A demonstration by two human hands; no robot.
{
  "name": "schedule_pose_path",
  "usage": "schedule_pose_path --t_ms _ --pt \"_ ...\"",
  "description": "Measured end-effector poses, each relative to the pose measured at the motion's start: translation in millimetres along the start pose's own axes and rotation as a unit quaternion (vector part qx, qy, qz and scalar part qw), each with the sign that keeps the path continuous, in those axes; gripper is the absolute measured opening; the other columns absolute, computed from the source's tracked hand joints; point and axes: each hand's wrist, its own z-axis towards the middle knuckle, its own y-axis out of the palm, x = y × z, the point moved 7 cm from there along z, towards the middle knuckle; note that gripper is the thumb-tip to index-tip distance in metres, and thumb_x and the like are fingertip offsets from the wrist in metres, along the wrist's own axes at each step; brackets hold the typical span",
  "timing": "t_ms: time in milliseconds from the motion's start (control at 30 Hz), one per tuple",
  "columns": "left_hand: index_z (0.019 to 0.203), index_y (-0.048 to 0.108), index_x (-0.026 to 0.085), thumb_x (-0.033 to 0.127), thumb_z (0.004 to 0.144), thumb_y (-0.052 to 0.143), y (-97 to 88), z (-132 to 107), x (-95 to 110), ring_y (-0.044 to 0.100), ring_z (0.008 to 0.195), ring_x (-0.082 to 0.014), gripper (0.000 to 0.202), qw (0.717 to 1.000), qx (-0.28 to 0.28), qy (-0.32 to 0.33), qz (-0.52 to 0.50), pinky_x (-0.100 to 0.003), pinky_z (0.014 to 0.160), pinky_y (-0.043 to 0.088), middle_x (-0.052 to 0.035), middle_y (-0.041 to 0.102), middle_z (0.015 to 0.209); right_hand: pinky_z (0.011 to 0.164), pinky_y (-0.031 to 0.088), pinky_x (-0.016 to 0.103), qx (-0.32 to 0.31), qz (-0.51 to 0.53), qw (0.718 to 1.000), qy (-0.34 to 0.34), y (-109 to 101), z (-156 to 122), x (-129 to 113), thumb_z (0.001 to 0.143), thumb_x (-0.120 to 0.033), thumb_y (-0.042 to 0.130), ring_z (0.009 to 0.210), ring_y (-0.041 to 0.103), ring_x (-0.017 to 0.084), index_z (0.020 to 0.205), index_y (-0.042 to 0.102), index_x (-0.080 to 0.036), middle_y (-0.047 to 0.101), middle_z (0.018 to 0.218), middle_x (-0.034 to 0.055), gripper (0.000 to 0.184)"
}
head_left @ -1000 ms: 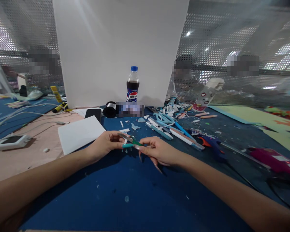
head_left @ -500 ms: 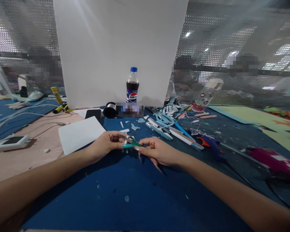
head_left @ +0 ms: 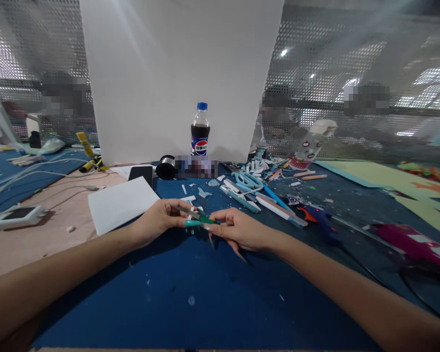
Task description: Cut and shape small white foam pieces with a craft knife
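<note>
Both hands meet above the blue mat (head_left: 168,303), in the middle of the view. Between their fingertips is a small green piece (head_left: 207,219), with a thin grey blade-like strip (head_left: 187,210) running from it toward the left fingers. My left hand (head_left: 156,220) is closed in a pinch on the strip's end; its thumb shows a long teal nail. My right hand (head_left: 244,230) pinches the green piece between thumb and forefinger, its other fingers curled below with long pointed nails. The fingers partly hide the piece, so its exact kind is unclear.
Beyond the hands stand a cola bottle (head_left: 200,132) and a black spool (head_left: 165,167). White paper (head_left: 122,203) lies left. Blue-handled tools and foam scraps (head_left: 254,168) clutter the right, near a blue glue gun (head_left: 324,225), a magenta glue gun (head_left: 412,244) and a tumbler (head_left: 311,144).
The hands keep the same pinch on the green piece and have barely moved. The whole view has shifted very slightly.
</note>
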Motion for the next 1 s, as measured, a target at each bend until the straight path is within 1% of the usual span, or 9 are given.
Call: schedule_pose_path --t_ms 67,200,333,433,567,700,833,1000 --pt "0.084 0.063 0.015 0.012 0.061 0.071 1.8 -0.1 -0.2 0.059 0.065 -0.0109 0.025 1.0 -0.006 -0.002 0.005 -0.025 0.068 0.042 0.0004 0.067 0.073 0.027 0.031 0.014 0.001 -0.002 1.0 -0.005 0.5 0.5 -0.2 0.081 -0.046 0.052 0.027 0.042 0.005 0.079 0.056 -0.014 0.047 0.042 -0.0074 0.032" --pt "0.083 0.064 0.015 0.011 0.059 0.071 3.0 -0.8 0.5 0.058 0.066 -0.0111 0.025 1.0 -0.002 -0.003 0.018 -0.025 0.069 0.042 0.001 0.067 0.074 0.029 0.032 0.014 0.0 -0.014 1.0 -0.009 2.0 1.3 -1.0 0.081 -0.045 0.052 0.026 0.04 0.005 0.081 0.058 -0.013 0.039 0.036 -0.0096 0.032" --pt "0.083 0.064 0.015 0.014 0.06 0.071 0.2 -1.5 1.1 0.059 0.069 -0.0134 0.025 1.0 0.013 -0.001 0.027 -0.028 0.071 0.043 0.0 0.067 0.076 0.029 0.031 0.014 -0.008 -0.011 1.0 -0.007 1.6 0.3 -1.2 0.081 -0.047 0.051 0.025 0.039 0.005 0.08 0.058 -0.013 0.041 0.035 -0.0087 0.035" --pt "0.085 0.064 0.016 0.014 0.06 0.07 -0.3 -2.2 1.5 0.06 0.071 -0.0136 0.025 0.999 0.013 -0.002 0.031 -0.028 0.073 0.043 -0.0006 0.067 0.08 0.029 0.031 0.014 -0.012 -0.007 1.0 -0.009 1.3 -0.2 -1.3 0.081 -0.047 0.052 0.027 0.04 0.005 0.081 0.058 -0.013 0.044 0.038 -0.0081 0.034" --pt "0.084 0.065 0.015 0.013 0.059 0.07 2.3 -3.5 4.2 0.058 0.07 -0.0129 0.025 0.998 0.009 -0.003 0.063 -0.026 0.071 0.042 0.0003 0.066 0.077 0.029 0.031 0.014 -0.012 -0.004 1.0 0.002 2.8 0.8 1.7 0.08 -0.047 0.053 0.027 0.041 0.005 0.082 0.058 -0.013 0.043 0.038 -0.0088 0.034" --pt "0.083 0.065 0.015 0.013 0.058 0.07 3.1 -3.4 5.0 0.056 0.068 -0.0125 0.025 0.998 0.012 -0.005 0.069 -0.025 0.07 0.041 0.0011 0.065 0.075 0.029 0.031 0.013 -0.006 0.003 1.0 0.005 2.9 1.3 2.6 0.08 -0.045 0.054 0.028 0.039 0.003 0.082 0.059 -0.013 0.042 0.041 -0.0089 0.032" --pt "0.083 0.064 0.016 0.013 0.059 0.07 2.0 -2.7 4.3 0.055 0.067 -0.0109 0.024 0.999 0.012 0.004 0.049 -0.023 0.068 0.04 0.002 0.065 0.075 0.028 0.031 0.012 -0.024 0.031 0.999 0.002 4.5 -0.6 -1.0 0.081 -0.042 0.055 0.028 0.04 0.003 0.08 0.058 -0.012 0.041 0.042 -0.0096 0.03" --pt "0.085 0.065 0.015 0.013 0.06 0.068 5.1 -4.1 7.9 0.057 0.071 -0.0125 0.026 0.997 0.001 0.005 0.072 -0.025 0.071 0.041 0.0003 0.066 0.078 0.026 0.029 0.012 -0.037 0.052 0.998 0.022 6.3 -0.4 -3.0 0.082 -0.036 0.054 0.025 0.037 0.001 0.079 0.058 -0.012 0.047 0.043 -0.0089 0.024"
